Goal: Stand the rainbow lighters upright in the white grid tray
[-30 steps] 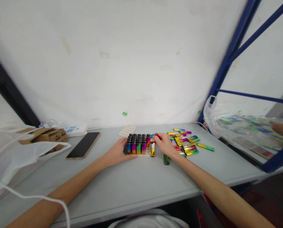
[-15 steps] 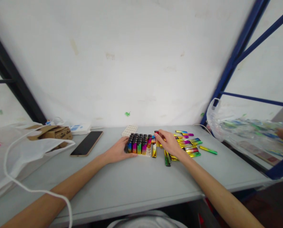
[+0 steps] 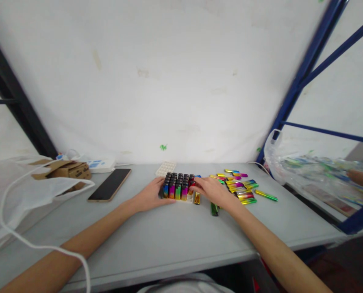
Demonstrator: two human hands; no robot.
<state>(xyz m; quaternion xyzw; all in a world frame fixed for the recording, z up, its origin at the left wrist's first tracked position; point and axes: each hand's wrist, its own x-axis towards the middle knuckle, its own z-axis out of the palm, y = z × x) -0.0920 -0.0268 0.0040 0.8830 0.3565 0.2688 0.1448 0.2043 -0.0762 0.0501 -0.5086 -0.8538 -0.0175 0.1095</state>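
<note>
Several black-topped lighters [image 3: 178, 189] with shiny rainbow bodies stand upright in rows in a white tray [image 3: 190, 200]. My left hand [image 3: 153, 195] grips the left end of this block, its thumb along the front edge. At the right end of the rows, my right hand [image 3: 213, 190] has its fingers closed on a reddish lighter [image 3: 192, 184], upright among the others and partly hidden by the fingers. A gold lighter [image 3: 197, 198] is just right of the tray. Loose shiny lighters [image 3: 239, 185] lie in a pile beyond my right hand.
Behind the block lies another white gridded tray [image 3: 166, 168]. A phone [image 3: 110, 185], a cardboard box [image 3: 70, 171] and a white plastic bag [image 3: 31, 199] are on the left. Clear plastic bags [image 3: 318, 167] sit right of the blue frame [image 3: 294, 89], where another person's hand [image 3: 362, 179] shows.
My right hand has moved left from beside the pile to the right end of the rows, bringing a lighter to the tray. My left hand keeps its hold.
</note>
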